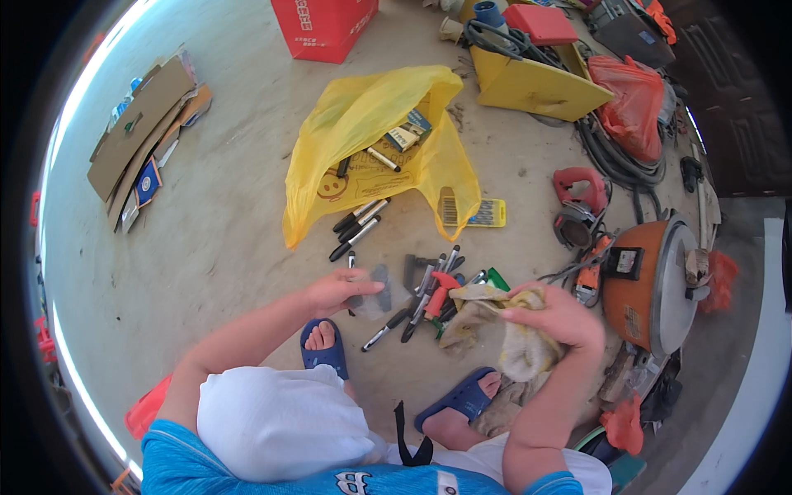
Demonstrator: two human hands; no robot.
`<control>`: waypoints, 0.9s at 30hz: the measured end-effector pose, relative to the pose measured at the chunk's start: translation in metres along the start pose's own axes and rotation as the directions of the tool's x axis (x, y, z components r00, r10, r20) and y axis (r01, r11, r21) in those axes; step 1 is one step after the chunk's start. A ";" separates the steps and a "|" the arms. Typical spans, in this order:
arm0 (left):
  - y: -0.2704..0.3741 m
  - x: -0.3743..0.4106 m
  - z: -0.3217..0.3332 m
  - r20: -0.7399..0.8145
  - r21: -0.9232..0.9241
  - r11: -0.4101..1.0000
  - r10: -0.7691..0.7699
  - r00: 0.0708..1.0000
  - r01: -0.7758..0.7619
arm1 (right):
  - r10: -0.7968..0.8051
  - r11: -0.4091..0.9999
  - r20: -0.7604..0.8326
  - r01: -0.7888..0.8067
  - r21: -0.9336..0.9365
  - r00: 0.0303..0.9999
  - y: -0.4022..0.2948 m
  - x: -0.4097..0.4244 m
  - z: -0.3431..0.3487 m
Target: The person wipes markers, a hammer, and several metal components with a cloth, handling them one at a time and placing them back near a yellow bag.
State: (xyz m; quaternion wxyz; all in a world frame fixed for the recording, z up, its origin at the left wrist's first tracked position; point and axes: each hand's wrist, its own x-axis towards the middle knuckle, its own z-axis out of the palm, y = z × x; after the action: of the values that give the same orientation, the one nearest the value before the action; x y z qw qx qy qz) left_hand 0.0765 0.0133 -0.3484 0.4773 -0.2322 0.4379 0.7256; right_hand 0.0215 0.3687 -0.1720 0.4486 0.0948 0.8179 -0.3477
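Observation:
Between the thumb and fingers of my left hand (343,289) is a small clear plastic packet (378,300) with something dark in it, too blurred to name. My right hand (563,312) grips a stained, yellowish-white cloth (526,346). Just left of the cloth lies a heap of black and silver marker pens (424,288), with a red plastic object (440,294) on top. Several more marker pens (357,229) rest on the floor by the mouth of a yellow plastic bag (365,117). Inside that bag are small boxes (408,131) and a pen (383,159).
Flattened cardboard (145,117) stands at left, a red bag (325,28) at the top. Along the right are a yellow box with cables (538,90), a red power tool (581,185), an orange angle grinder (591,272) and an orange pot (637,284). A yellow blister pack (492,212) lies beside the plastic bag.

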 end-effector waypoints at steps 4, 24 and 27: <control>0.004 -0.001 -0.004 0.092 0.082 0.995 0.041 0.995 -0.048 | -0.055 0.994 -0.026 0.052 -0.100 0.998 -0.040 -0.044 -0.046; 0.083 -0.090 0.205 0.033 0.026 0.979 0.199 0.979 -0.200 | -0.481 0.869 0.025 0.480 -0.117 0.877 -0.047 -0.058 0.023; 0.052 -0.047 0.219 0.055 -0.226 0.953 0.221 0.974 -0.203 | -0.411 0.893 0.122 0.373 0.250 0.903 -0.018 -0.034 -0.006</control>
State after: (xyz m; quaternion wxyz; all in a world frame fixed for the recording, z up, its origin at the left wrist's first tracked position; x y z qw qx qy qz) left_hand 0.0679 0.1691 -0.1796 0.3852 -0.2061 0.3584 0.8251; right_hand 0.0288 0.3643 -0.1338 0.4244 -0.0536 0.7345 -0.5268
